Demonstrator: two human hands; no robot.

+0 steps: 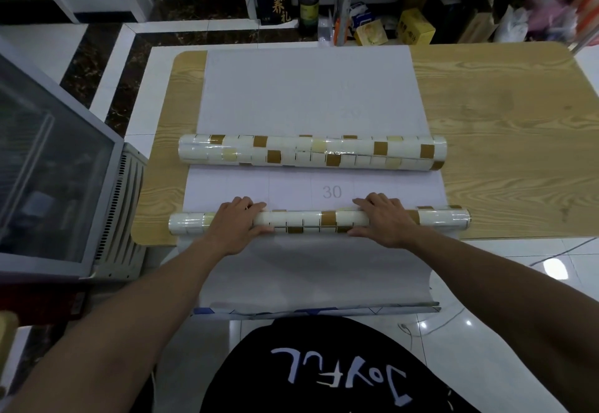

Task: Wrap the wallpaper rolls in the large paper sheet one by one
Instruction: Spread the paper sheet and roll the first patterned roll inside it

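A large pale paper sheet (308,95) lies across the wooden table (505,121) and hangs over its near edge toward me. Two wallpaper rolls with a cream and brown tile pattern lie crosswise on it. The far roll (311,152) rests untouched at mid-table. The near roll (319,221) sits at the table's front edge. My left hand (238,223) grips it left of centre, and my right hand (384,219) grips it right of centre, fingers curled over the top.
A glass-fronted freezer cabinet (55,166) stands close on the left. Beyond the table's far edge are boxes (415,27), a dark bag (274,2) and a bottle on the floor. The sheet's hanging end curls near my lap.
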